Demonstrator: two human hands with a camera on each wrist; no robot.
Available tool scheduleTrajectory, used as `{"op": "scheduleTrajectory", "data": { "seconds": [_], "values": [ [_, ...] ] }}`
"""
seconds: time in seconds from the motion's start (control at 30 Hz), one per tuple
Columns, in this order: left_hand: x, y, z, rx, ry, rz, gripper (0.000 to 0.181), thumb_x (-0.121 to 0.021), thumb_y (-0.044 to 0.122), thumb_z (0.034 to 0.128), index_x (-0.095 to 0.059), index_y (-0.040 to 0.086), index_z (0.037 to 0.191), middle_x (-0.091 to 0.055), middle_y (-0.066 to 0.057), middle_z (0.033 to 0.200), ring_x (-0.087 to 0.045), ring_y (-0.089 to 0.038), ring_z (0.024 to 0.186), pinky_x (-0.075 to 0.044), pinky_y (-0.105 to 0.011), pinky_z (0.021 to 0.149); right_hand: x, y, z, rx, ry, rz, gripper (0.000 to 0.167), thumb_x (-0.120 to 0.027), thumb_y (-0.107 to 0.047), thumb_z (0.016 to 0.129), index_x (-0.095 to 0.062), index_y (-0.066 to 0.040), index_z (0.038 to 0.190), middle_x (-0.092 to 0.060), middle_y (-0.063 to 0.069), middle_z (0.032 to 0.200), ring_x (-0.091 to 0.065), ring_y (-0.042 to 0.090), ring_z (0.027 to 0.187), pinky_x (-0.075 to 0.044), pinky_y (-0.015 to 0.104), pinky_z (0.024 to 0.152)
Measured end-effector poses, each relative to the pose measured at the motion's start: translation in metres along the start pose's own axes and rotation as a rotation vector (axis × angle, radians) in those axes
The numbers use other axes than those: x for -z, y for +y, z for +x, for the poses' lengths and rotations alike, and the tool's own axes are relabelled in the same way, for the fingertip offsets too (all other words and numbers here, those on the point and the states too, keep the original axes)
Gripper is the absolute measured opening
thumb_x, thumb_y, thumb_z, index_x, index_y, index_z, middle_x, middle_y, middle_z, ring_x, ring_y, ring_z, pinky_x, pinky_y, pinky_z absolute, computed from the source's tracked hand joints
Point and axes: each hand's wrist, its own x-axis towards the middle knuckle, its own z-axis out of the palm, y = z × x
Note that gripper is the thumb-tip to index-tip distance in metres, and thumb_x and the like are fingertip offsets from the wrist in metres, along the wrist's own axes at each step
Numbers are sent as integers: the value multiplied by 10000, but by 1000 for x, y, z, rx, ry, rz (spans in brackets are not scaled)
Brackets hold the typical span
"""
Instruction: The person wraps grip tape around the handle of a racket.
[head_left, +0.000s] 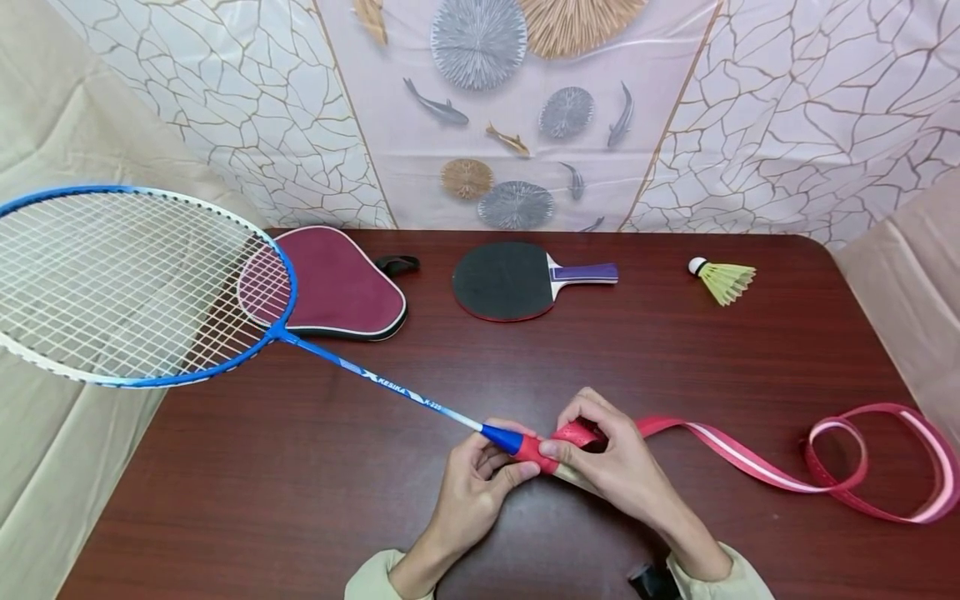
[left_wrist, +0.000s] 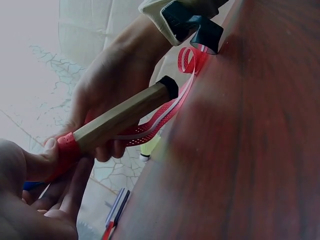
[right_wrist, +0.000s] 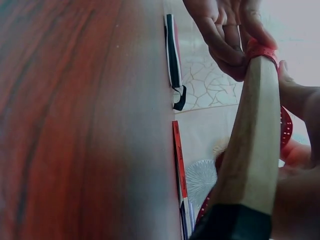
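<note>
A blue and white badminton racket (head_left: 390, 384) slants across the head view, its strung head raised at the left. My left hand (head_left: 471, 492) holds its handle just below the blue cone, thumb and fingers on the red-wrapped part. My right hand (head_left: 622, 462) pinches red perforated grip tape (head_left: 738, 467) against the handle, thumb on the wrap. A white stripe runs along the loose tape, which trails right into a curl. Below the wrap the wooden handle (left_wrist: 122, 117) is bare, ending in a black butt cap (left_wrist: 168, 87).
On the brown table (head_left: 300, 492) lie a maroon paddle case (head_left: 337, 283), a black table tennis paddle (head_left: 502, 282) with a purple handle, and a yellow shuttlecock (head_left: 723, 279). A patterned cloth (head_left: 517, 125) hangs behind. Something black (head_left: 652, 581) sits near my right sleeve.
</note>
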Motion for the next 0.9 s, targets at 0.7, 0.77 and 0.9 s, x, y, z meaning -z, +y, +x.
{"op": "scheduleTrajectory", "data": {
  "seconds": [0.7, 0.77, 0.9],
  "values": [
    [0, 3, 3, -26, -89, -166, 441, -628, -165, 868, -516, -58, 1281, -514, -256, 1239, -568, -350, 1119, -496, -448, 942, -1, 3, 1, -28, -69, 119, 186, -804, -151, 828, -703, -193, 979, -659, -8, 899, -593, 184, 849, -490, 265, 679],
    [0, 2, 3, -20, -79, -149, 437, -662, -165, 844, -552, -46, 1249, -535, -232, 1214, -576, -332, 1106, -508, -438, 926, -1, 4, 1, -36, -85, 142, 204, -805, -136, 825, -693, -179, 990, -656, 6, 908, -593, 195, 867, -493, 270, 693],
    [1, 2, 3, -24, -34, -92, 369, -736, -146, 786, -639, -26, 1121, -586, -184, 1093, -614, -285, 1006, -555, -402, 846, 0, 3, -1, -73, -121, 159, 221, -805, -151, 827, -676, -173, 1005, -651, 13, 912, -587, 188, 839, -493, 274, 642]
  ]
}}
